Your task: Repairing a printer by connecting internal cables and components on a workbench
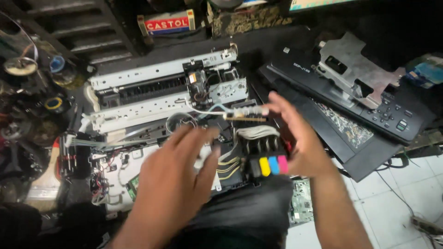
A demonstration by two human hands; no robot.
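Observation:
A stripped printer chassis point(161, 87) lies in front of me with its metal rails, white wires and carriage exposed. My right hand point(304, 147) grips a black ink tank unit point(267, 161) with yellow, blue and pink labels. Its fingertips pinch the small connector bar point(244, 114) at the top, where white tubes point(256, 133) run in. My left hand point(175, 180) hovers over the chassis's near side, slightly blurred. Its fingers are spread and hold nothing, and the tips are close to the tank unit's left side.
A black printer lid with a button panel point(387, 115) and a grey metal plate point(350, 62) lie to the right. A red-and-white can point(168, 23) stands at the back. Tape rolls and clutter point(27, 92) fill the left. A green circuit board point(302, 207) rests on the white tile floor point(397, 203).

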